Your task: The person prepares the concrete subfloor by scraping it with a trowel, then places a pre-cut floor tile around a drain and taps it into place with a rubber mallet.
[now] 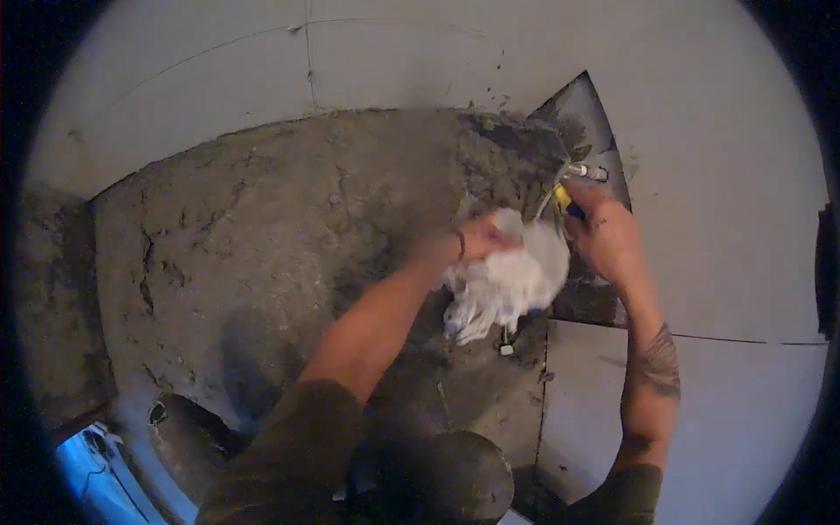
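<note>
My left hand (490,238), blurred by motion, is closed on a crumpled white plastic bag (499,284). The bag bulges over the rough mortar bed, and its contents are hidden. Just to the right, my right hand (605,234) grips a tool with a yellow and dark handle (564,199); its working end cannot be made out. Beyond those fingers lies a short silver, pipe-like fitting (589,172). A thin pale cord (546,205) runs between the bag and the tool. By the bag's lower edge sits a small white piece (507,349).
Grey-brown mortar (236,245) covers the area ahead and left. Large pale tiles border it: a far tile (394,66), a right-hand tile (717,219) and a near tile (612,394). A dark triangular gap (595,114) cuts between tiles. My knees show at the bottom.
</note>
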Demonstrator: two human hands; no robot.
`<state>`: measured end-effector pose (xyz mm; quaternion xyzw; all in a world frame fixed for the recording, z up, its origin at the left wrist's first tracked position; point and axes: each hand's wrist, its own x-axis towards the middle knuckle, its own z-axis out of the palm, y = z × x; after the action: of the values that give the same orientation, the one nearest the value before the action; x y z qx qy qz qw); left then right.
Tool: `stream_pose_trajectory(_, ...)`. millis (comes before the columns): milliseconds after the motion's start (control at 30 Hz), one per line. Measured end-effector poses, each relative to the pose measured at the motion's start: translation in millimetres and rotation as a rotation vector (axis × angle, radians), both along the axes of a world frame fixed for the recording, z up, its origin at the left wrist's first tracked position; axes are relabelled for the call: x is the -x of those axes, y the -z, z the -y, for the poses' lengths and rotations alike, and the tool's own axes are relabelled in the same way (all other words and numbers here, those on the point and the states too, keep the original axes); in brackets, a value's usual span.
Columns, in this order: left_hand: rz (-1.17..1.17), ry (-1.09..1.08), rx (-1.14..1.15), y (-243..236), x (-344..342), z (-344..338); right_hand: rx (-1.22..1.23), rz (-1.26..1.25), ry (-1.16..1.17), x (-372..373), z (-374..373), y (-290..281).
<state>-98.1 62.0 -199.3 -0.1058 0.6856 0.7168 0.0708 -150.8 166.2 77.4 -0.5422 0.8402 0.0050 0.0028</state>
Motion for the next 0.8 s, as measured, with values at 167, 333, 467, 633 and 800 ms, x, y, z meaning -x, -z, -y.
stream_pose_trajectory(167, -0.103, 0.064, 0.86, -57, -82, -72, -0.094, 0.115, 0.031, 64, -4, 93)
stream_pose_trajectory(333, 0.031, 0.118, 0.945, -47, -76, -104, -0.31, -0.018, 0.124, 85, -1, 205)
stream_pose_trajectory(467, 0.036, 0.099, 0.927, -34, -79, -100, -0.381, -0.092, 0.017, 69, -17, 200)
stream_pose_trajectory(633, 0.044, 0.109, 0.905, -34, -75, -101, -0.303, -0.099, -0.003, 66, -24, 165)
stream_pose_trajectory(800, 0.033, 0.111, 0.882, -32, -77, -101, -0.352, -0.097, -0.102, 56, -42, 182)
